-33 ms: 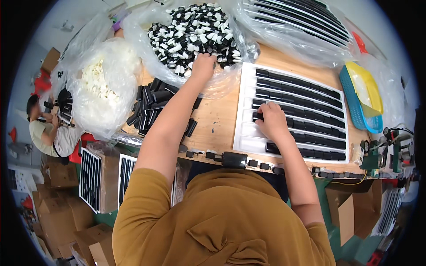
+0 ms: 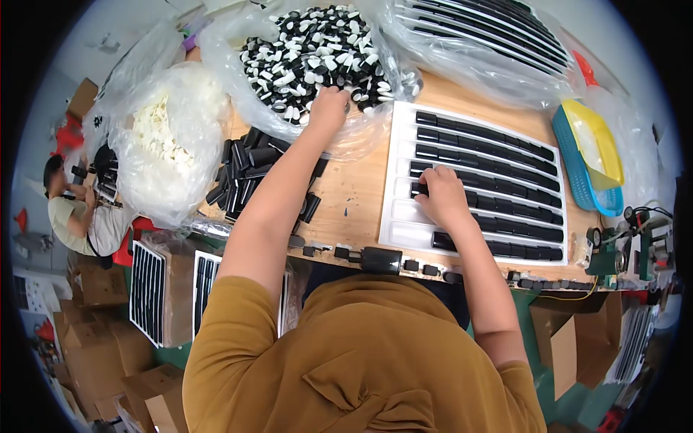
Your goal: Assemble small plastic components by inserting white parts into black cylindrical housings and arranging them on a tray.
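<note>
Wooden worktop (image 2: 354, 195) under everything. Left hand (image 2: 330, 108) is at the black and white pieces (image 2: 310, 54) in the clear bag (image 2: 361, 137); fingertips hidden, I can't tell its grip. Right hand (image 2: 442, 193) rests on black tubes (image 2: 512, 207) in the white tray (image 2: 404, 224), clamping unclear. Hands well apart. I read this as picking; next move calls for a clean pinch.

In front of you spreads a pale wooden table (image 2: 348, 189), evenly lit, with green floor (image 2: 173, 356) showing below. Brown cardboard boxes (image 2: 92, 352) crowd your near left, an open carton (image 2: 564, 355) sits near right, and a whitish wall (image 2: 53, 102) rises far left.
</note>
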`<state>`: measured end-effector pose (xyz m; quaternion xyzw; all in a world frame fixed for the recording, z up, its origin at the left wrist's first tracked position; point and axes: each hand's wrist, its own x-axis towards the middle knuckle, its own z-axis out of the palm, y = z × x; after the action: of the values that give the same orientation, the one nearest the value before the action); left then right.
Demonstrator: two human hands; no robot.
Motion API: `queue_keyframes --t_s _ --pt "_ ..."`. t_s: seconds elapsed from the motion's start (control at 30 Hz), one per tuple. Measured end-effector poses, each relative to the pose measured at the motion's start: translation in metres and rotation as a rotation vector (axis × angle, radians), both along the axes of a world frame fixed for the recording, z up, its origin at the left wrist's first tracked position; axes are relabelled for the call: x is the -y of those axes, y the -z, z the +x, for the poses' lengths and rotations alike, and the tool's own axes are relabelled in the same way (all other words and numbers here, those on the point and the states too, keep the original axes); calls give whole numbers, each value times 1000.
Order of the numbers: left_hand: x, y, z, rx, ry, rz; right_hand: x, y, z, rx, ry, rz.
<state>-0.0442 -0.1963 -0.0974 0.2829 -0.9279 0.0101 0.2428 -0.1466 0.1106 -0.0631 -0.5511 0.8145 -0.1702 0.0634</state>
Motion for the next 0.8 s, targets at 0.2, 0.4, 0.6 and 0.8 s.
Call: queue_keyframes --t_s 0.2,0.4,0.6,0.8 --pt "-36 -31 33 -326 -25 426 1 0 -5 17 -39 13" --pt "-132 -64 67 -884 43 1309 0 1 -15 125 -60 -18" --pt "-184 -41 93 -898 11 1806 -4 0 -18 115 -127 -57" --pt "-211 -40 99 -779 7 1837 -2 -4 -18 -55 -388 -91"
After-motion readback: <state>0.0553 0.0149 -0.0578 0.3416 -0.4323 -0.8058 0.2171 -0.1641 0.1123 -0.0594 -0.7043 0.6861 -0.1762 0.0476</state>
